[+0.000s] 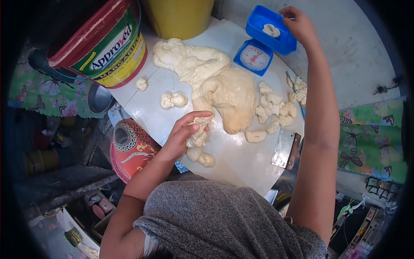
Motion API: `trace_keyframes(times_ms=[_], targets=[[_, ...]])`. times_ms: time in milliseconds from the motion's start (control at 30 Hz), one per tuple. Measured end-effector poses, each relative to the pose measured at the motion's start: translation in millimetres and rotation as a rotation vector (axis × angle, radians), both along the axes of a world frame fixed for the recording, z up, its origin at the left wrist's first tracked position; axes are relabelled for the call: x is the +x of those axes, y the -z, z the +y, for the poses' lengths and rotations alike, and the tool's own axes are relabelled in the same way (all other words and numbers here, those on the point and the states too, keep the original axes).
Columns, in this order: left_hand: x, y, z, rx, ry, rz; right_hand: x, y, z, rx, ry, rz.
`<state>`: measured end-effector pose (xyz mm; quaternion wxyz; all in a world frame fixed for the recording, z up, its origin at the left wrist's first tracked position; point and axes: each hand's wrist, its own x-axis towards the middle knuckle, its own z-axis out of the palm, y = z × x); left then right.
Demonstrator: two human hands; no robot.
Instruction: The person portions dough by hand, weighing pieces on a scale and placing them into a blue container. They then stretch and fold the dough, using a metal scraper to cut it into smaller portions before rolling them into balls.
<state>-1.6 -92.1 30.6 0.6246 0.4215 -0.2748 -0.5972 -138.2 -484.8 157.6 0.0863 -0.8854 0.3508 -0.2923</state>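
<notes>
My left hand (186, 133) is closed around a piece of dough (199, 137), with more lumps (200, 156) on the table just below it. At the far right, my right hand (299, 25) hangs over the rim of the blue scale tray (282, 42), fingers bent and apart, with nothing visible in them. Inside the tray lies one small dough piece (271, 30), clear of my fingers. The blue scale's dial (253, 58) faces me. A large mass of dough (233, 97) spreads over the middle of the table, beside several small cut pieces (271, 103).
A dough scraper (286, 149) lies near the right edge of the white table (241, 162). The red margarine bucket (103, 47) and a yellow container (179, 17) stand at the back. Two small dough pieces (173, 100) touch on the left, near a single lump (141, 84).
</notes>
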Motion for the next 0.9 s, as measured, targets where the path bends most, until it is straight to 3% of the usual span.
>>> trace_keyframes(times_ms=[300,433,500,633,733,800,833,900], targets=[[0,0,-1,-0.006,0.015,0.007,4,10,-3,0.159,0.000,0.181],[1,2,-1,-0.003,0.009,0.008,16,30,-7,0.063,-0.037,0.162],[2,4,-2,-0.011,-0.055,-0.068,19,30,-7,0.100,-0.062,0.273],[4,0,-2,-0.008,-0.116,-0.035,21,23,-13,0.183,0.000,0.257],[3,-2,-2,-0.010,-0.158,-0.030,7,24,-16,0.115,-0.105,0.086],[4,-1,-1,0.001,-0.132,-0.023,-9,21,-10,0.138,-0.203,-0.263],[5,-1,-1,0.001,-0.133,-0.021,-13,13,6,0.138,-0.204,-0.261],[5,-1,-1,0.001,-0.122,-0.047,-27,-2,41,0.375,-0.119,-0.700]])
